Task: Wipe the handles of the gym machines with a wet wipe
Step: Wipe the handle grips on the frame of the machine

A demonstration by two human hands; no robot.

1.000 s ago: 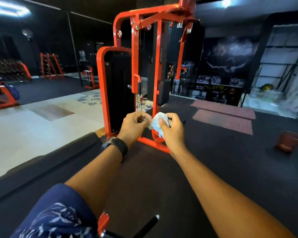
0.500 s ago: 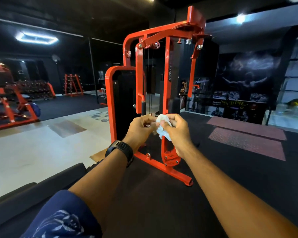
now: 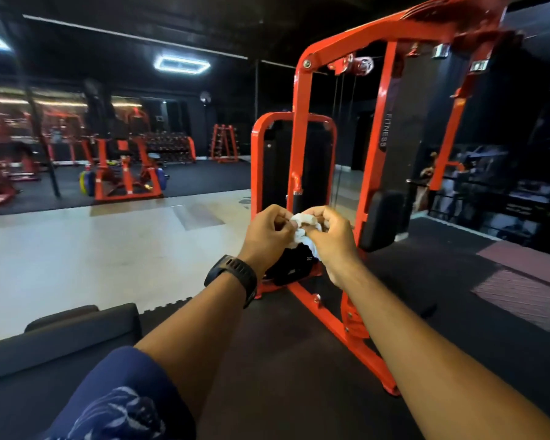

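Note:
A crumpled white wet wipe (image 3: 303,229) sits between my two hands, held out in front of me at chest height. My left hand (image 3: 267,233), with a black watch on its wrist, pinches the wipe's left side with curled fingers. My right hand (image 3: 329,239) grips the wipe's right side. Behind them stands a red and black gym machine (image 3: 375,147). Its short black hanging handle (image 3: 297,200) shows just above my hands, apart from them. A black arm pad (image 3: 380,219) hangs to the right.
A black padded bench (image 3: 61,338) lies at the lower left. The machine's red base bar (image 3: 340,331) runs across the dark rubber floor under my right forearm. Pale flooring spreads to the left, with more red machines (image 3: 126,173) and a dumbbell rack (image 3: 172,147) beyond.
The view has swung left and moved closer to the machine. Both hands keep working the wipe between them, now held just below the black handle.

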